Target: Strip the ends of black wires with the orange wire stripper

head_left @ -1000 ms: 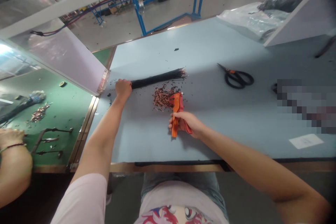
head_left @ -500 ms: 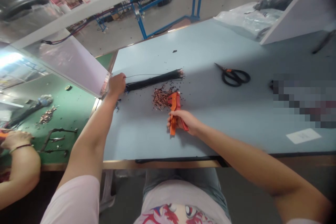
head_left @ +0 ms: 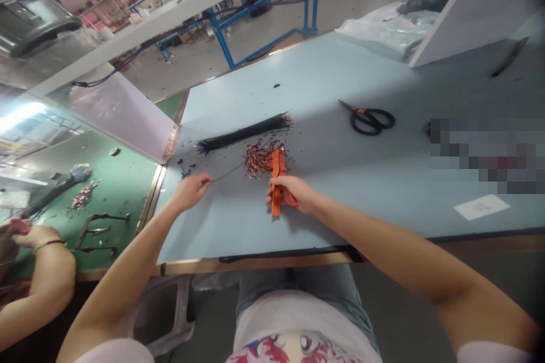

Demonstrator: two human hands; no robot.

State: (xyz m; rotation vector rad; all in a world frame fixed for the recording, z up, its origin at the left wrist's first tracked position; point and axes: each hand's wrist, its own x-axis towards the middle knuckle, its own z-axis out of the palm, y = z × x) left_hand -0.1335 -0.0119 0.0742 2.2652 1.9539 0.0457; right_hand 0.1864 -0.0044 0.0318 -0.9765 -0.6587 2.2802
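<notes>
Pinched in my left hand (head_left: 191, 190) is a thin dark wire (head_left: 229, 172), its free end reaching right toward a heap of short copper-coloured wire offcuts (head_left: 255, 160). My right hand (head_left: 292, 193) is wrapped round the handles of an orange and red wire stripper (head_left: 276, 173), whose head lies at the right side of the heap. Whether its jaws touch the wire I cannot tell. Behind the heap lies a long bundle of black wires (head_left: 242, 131) with bare copper showing at its right end.
Black-handled scissors (head_left: 371, 121) lie to the right on the blue-grey table (head_left: 332, 198), with a white card (head_left: 481, 207) nearer the front edge. A white panel (head_left: 128, 113) stands at the left. Beyond it, a co-worker's arm (head_left: 53, 266) rests over a green table (head_left: 140, 204).
My left hand has drawn a wire away from the bundle and come nearer to me, swinging the wire toward the stripper. My right hand keeps its hold on the stripper.
</notes>
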